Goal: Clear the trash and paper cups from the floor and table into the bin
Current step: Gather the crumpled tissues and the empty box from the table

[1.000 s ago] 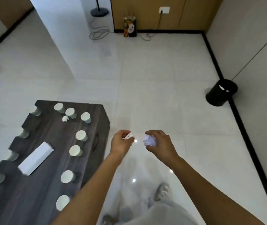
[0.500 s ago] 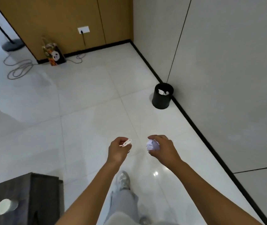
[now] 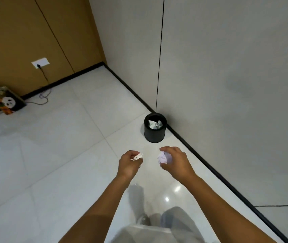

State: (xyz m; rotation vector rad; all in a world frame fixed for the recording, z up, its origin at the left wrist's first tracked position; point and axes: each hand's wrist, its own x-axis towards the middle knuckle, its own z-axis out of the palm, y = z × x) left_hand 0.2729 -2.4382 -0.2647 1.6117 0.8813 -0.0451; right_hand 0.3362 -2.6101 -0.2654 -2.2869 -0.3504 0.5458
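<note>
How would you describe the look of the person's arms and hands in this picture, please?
Both forearms are bare, with no sleeves in view. The left hand and right hand wear no gloves, and no rings, watch or wristband can be seen.

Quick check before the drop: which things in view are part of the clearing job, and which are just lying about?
Job:
left hand pinching a white scrap
right hand holding a crumpled paper ball
black bin

Lying about:
panda-print bag
wall socket
cable
</note>
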